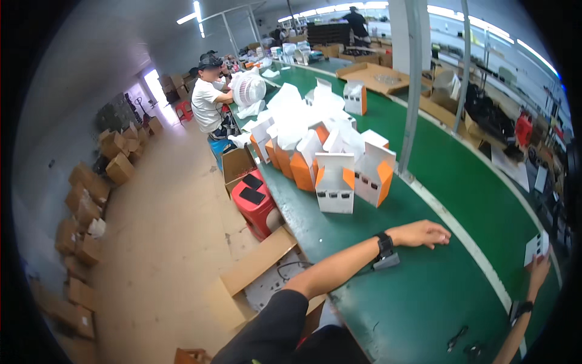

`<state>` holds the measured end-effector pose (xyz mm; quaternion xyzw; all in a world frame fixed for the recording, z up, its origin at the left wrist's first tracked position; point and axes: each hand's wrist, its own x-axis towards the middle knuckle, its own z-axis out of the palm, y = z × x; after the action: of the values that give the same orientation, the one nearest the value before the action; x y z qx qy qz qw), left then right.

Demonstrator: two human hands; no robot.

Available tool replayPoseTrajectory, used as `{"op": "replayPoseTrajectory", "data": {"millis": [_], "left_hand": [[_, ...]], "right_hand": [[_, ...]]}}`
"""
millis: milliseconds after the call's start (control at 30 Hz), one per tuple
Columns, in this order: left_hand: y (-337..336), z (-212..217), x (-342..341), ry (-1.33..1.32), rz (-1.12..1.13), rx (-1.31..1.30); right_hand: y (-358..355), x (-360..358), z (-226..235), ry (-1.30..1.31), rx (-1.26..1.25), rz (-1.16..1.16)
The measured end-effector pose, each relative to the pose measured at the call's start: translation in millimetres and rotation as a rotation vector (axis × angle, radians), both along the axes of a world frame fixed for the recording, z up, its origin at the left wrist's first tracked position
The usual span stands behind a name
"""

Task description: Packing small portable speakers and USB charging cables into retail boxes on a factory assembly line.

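My left hand (421, 233) hovers low over the green tabletop, palm down, with its fingers loosely bent, slightly apart and nothing in them. A dark band sits on that wrist. Far to the right, my right hand (539, 268) grips a small white box (536, 249) by its lower end, above the green conveyor belt (448, 182). Beyond my left hand stand several open white-and-orange boxes, among them a front one (335, 185) and its neighbour (374, 176), with flaps up. White plastic bags (291, 118) lie on top of the ones behind.
Small dark cables (458, 338) lie on the near table. By the table's left edge are an open carton (260, 267) and a red stool (257, 209) bearing two dark flat items. A metal post (412, 91) rises beside the belt. A co-worker (209, 100) sits farther along, near a white basket (248, 90).
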<state>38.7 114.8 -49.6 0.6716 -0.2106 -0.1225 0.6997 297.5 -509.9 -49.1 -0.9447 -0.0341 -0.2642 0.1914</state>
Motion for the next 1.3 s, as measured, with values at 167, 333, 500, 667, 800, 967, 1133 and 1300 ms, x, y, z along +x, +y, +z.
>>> {"op": "replayPoseTrajectory", "data": {"millis": [167,333,500,667,800,967,1133,1300], "left_hand": [[-1.8,2.2,-10.1,-0.026,0.017,0.092],[5.4,5.6,-8.6,-0.052,0.048,0.021],[-8.5,3.9,9.8,0.003,0.034,0.031],[-8.3,13.8,-6.9,0.028,0.08,0.111],[-16.6,12.5,-5.7,0.111,0.128,0.143],[-14.5,20.1,3.2,0.132,0.133,0.208],[-1.8,20.0,4.7,0.15,0.131,0.094],[-4.2,17.4,1.6,0.101,0.151,0.122]], "right_hand": [[-10.3,-55.3,-25.5,-0.132,-0.078,0.036],[78.0,-210.6,16.5,0.321,-0.064,0.387],[141.6,-305.8,50.2,0.476,-0.115,0.528],[148.4,-311.0,27.6,0.421,-0.112,0.465],[143.4,-318.5,26.9,0.444,-0.074,0.443],[142.1,-316.0,22.3,0.429,-0.073,0.457],[145.7,-311.2,18.7,0.385,-0.083,0.448],[142.9,-309.6,15.9,0.375,-0.065,0.452]]}}
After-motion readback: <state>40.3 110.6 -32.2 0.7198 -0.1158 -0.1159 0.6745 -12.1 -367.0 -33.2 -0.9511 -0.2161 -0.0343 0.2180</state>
